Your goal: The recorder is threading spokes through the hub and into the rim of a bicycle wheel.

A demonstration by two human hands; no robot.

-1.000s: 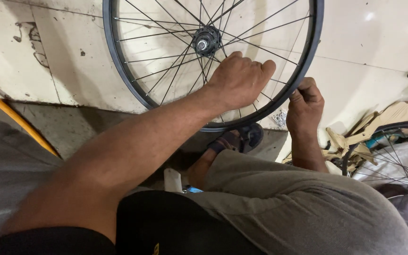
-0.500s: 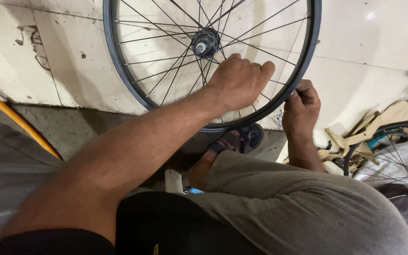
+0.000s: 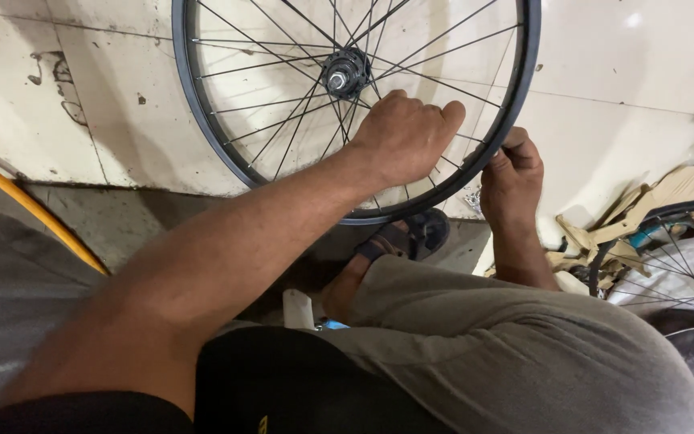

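Two hands work on one bare bicycle wheel (image 3: 202, 137) that stands upright on the floor in front of the seated person, its hub (image 3: 344, 74) near the top of the view. No tyre sits on the black rim, and every spoke in view looks laced from hub to rim, so the build seems largely done; what is left appears to be fine work at the spoke ends along the lower rim, though how many have been attended to cannot be told.

From the hub, the left hand (image 3: 405, 138) lies at about five o'clock, curled into a loose fist with its grip narrow around a spoke or two just inside the rim. Whether it holds a small tool is hidden by the fingers. The right hand (image 3: 512, 175) sits at about four o'clock, outside the rim, its grip pinched shut on the rim edge.

Below the wheel, a sandalled foot (image 3: 402, 239) rests on the floor. A second wheel (image 3: 662, 241) lies at the right edge among crumpled brown paper (image 3: 668, 191), and a yellow hose (image 3: 34, 213) runs along the left.
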